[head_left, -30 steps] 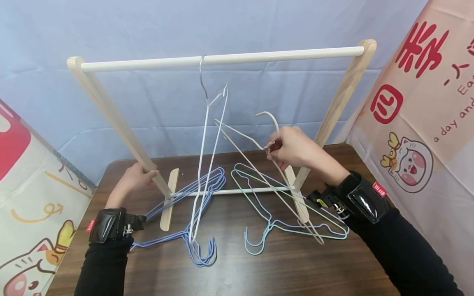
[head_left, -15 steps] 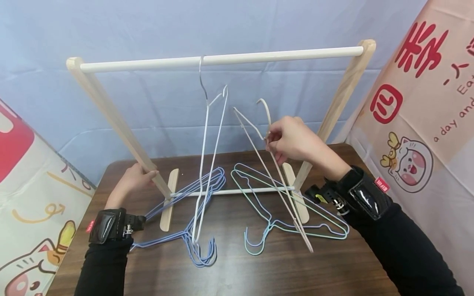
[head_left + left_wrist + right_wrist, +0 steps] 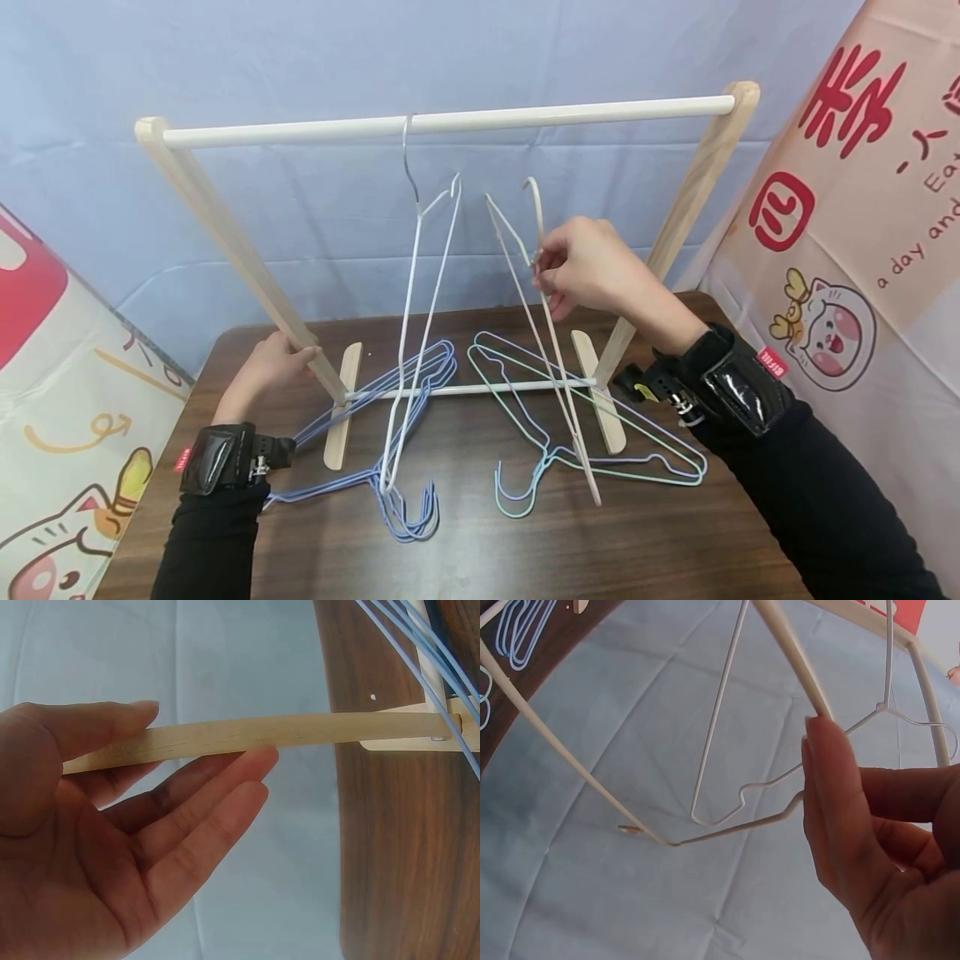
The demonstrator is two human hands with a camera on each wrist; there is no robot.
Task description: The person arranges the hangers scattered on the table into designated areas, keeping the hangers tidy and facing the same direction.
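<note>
1. A light blue cloth backdrop (image 3: 637,50) hung along the far side, with a printed cloth (image 3: 75,417) at the left and a pinkish printed cloth (image 3: 847,242) with red lettering at the right.
2. A dark brown wood-grain table (image 3: 465,575) lay in front of the backdrop.
3. A rack stood on the table: a white top rail (image 3: 585,113) and a thin white lower rail (image 3: 472,388) ran between a pale wooden left post (image 3: 217,225) and a matching right post (image 3: 690,192).
4. A white hanger (image 3: 412,292) hung by its metal hook from the top rail, a little left of its middle, turned nearly edge-on.
5. The person's right hand (image 3: 592,267) grasped a cream hanger (image 3: 537,208) between thumb and fingers, just beneath its hook.
6. That hanger was in front of the rack, right of the white one, tilted with one end up and far, the other down and near. Its hook was below the top rail and apart from it.
7. The person's left hand (image 3: 273,362) gripped the left post low down, the thumb on one side and the fingers on the other.
8. Several blue hangers (image 3: 377,473) lay bunched on the left of the table, hooks toward the near side.
9. Two pastel hangers (image 3: 550,455), one mint green and one lilac-blue, lay overlapping on the right, below the cream hanger; whether it touched them could not be told.
10. Both wrists wore black cuffs over dark sleeves.
</note>
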